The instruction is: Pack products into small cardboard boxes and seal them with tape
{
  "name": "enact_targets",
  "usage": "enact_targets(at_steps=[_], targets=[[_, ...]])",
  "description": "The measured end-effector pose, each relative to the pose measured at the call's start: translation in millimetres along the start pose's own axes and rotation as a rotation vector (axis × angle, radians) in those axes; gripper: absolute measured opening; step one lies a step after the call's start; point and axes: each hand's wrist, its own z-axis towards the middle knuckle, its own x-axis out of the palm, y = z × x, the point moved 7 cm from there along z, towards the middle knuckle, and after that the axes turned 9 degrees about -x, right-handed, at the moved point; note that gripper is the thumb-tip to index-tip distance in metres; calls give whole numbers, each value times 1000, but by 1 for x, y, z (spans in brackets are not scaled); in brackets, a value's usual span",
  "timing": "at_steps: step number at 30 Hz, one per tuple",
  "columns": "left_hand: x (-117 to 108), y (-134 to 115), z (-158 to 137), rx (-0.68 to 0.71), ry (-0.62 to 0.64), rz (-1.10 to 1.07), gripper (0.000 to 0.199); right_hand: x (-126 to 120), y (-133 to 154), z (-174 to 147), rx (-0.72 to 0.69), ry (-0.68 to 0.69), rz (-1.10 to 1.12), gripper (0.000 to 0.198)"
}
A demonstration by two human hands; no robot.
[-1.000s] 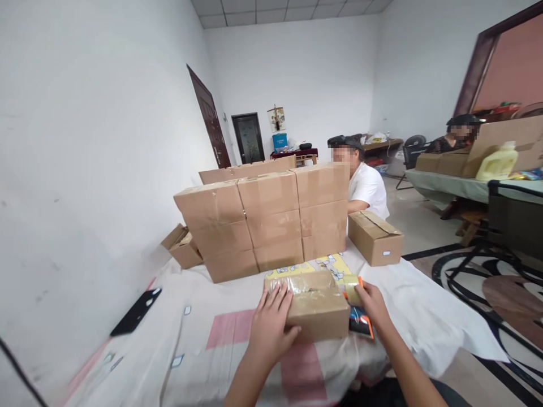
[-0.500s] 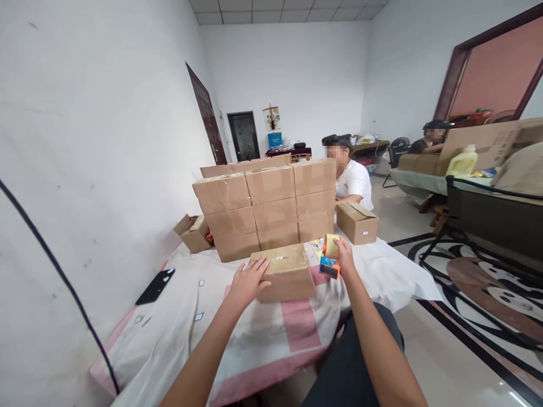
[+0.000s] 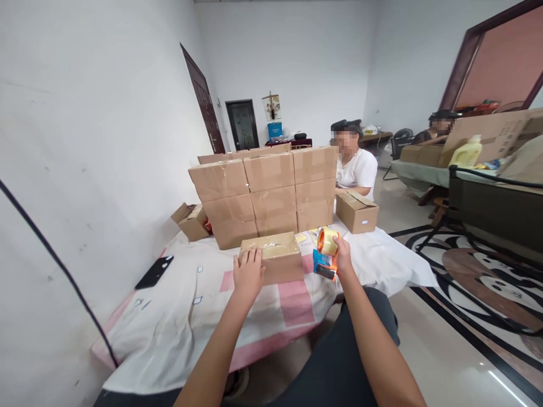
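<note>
A small taped cardboard box (image 3: 274, 255) lies on the cloth-covered table (image 3: 182, 316) in front of me. My left hand (image 3: 248, 274) rests flat on the box's near left corner. My right hand (image 3: 343, 255) grips an orange and blue tape dispenser (image 3: 326, 253) with a yellowish roll, held just right of the box and slightly above the table.
A stack of sealed cartons (image 3: 265, 192) stands behind the box. An open carton (image 3: 190, 220) sits at the left, another carton (image 3: 357, 211) at the right. A black phone (image 3: 154, 271) lies at the table's left. A person in white (image 3: 356, 167) sits beyond; another person (image 3: 439, 127) sits far right.
The camera has pulled back from the table. My right hand lifted the tape dispenser off the box's right side. My left hand stayed on the box.
</note>
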Motion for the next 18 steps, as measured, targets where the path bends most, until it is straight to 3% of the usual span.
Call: enact_targets(at_steps=[15, 18], targets=[[0, -7, 7, -71, 11, -48, 49, 15, -13, -12, 40, 47, -11, 33], [-13, -25, 0, -119, -114, -147, 50, 18, -15, -15, 25, 67, -5, 33]])
